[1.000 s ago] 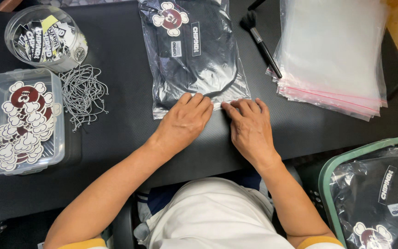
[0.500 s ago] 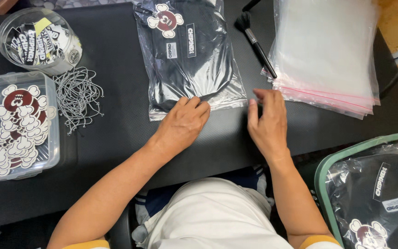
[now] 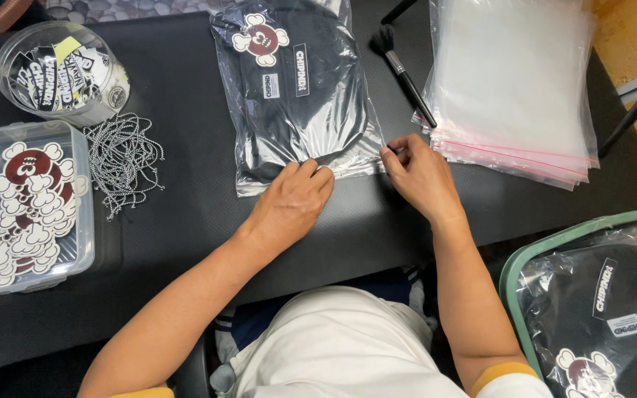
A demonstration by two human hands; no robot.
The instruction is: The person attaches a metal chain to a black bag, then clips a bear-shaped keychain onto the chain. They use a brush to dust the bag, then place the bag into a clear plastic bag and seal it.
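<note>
Head view shows us at the black table [image 3: 186, 221] with a clear plastic bag [image 3: 300, 88] lying flat before us, a folded black garment with a round cartoon patch and small labels already inside it. Our left hand [image 3: 289, 206] lies palm down on the near edge of the bag, fingers flat and spread, pressing and gripping nothing. Our right hand [image 3: 418, 173] is at the bag's near right corner, where thumb and forefinger pinch the edge of the film; the grip there is closed on the bag. We judge the filling of this bag as done and its closing as the step in hand: the near edge appears pressed flat, but we cannot tell from this view whether the seal is shut along its full length. Finished work shows at lower right, where a green-rimmed bin [image 3: 525, 258] holds another bagged garment [image 3: 606, 317] of the same kind. Remaining stock shows at upper right: a stack of empty clear bags [image 3: 514, 81] with pink seal strips, well apart from the left hand and just beside the right. A black brush [image 3: 403, 70] lies between bag and stack. At left stand a round tub of stickers [image 3: 60, 70], a clear tray of cartoon patches [image 3: 27, 203], and a loose heap of ball chains [image 3: 123, 158], all untouched.
</note>
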